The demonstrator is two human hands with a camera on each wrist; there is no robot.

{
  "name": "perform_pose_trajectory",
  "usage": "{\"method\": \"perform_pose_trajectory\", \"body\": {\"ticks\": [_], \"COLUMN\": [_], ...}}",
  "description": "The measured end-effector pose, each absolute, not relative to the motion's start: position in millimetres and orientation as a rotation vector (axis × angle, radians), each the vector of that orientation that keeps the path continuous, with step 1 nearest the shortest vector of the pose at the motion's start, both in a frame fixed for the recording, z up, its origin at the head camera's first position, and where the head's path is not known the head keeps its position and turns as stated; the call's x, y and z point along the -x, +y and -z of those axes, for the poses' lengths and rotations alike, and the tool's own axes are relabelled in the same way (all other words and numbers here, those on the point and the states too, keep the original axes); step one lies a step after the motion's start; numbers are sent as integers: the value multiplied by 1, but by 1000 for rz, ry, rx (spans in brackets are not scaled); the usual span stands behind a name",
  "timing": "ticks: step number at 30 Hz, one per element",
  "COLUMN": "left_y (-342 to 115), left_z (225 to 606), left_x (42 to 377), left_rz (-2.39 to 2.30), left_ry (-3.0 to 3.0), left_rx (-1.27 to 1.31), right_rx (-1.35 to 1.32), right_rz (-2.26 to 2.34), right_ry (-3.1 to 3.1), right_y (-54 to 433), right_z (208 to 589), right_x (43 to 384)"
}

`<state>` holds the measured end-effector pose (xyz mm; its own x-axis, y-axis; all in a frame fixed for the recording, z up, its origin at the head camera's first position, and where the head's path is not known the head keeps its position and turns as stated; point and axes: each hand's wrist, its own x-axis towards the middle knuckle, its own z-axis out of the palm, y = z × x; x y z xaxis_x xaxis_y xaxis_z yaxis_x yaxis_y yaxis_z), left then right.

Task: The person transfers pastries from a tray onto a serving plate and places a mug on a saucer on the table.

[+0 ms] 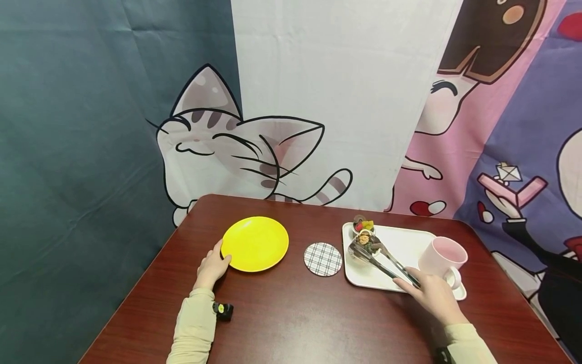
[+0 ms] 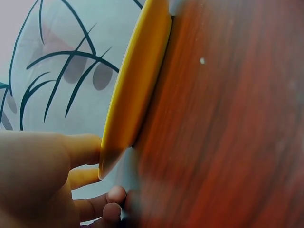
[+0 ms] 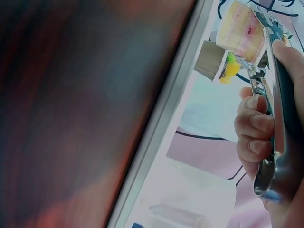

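Observation:
My left hand (image 1: 212, 268) pinches the near-left rim of a yellow plate (image 1: 256, 244), thumb above and fingers beneath. In the left wrist view, the plate (image 2: 135, 76) appears edge-on, close over the table top. With my right hand (image 1: 433, 296) I hold metal tongs (image 3: 278, 137) with dark grips, fingers curled round both arms. The tips of the tongs are around a layered cake (image 3: 242, 29), yellow and pink with a dark topping, at the left end of a white tray (image 1: 402, 242). Just behind it stands a small cup (image 3: 209, 59) topped with red, yellow and green pieces.
A pink mug (image 1: 442, 255) stands at the tray's right end, its handle close to my right hand. Between plate and tray lies a round checked coaster (image 1: 323, 259). All this is on a dark red-brown wooden table (image 1: 282, 313), with a printed cloth (image 1: 295, 65) hanging behind.

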<state>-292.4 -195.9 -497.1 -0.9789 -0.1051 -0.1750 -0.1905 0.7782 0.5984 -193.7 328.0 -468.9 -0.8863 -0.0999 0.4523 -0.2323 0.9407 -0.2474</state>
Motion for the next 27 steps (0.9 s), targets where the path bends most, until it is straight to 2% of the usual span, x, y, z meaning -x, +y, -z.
{"method": "perform_pose_trajectory", "body": {"ticks": [27], "left_y": [-200], "left_z": [499], "left_x": [289], "left_rz": [-1055], "left_ry": [2848], "left_rx": [205], "right_rx": [-360], "right_rz": [-478], "right_ry": [-2622], "right_y": [281], "right_z": [451], "right_x": [227]}}
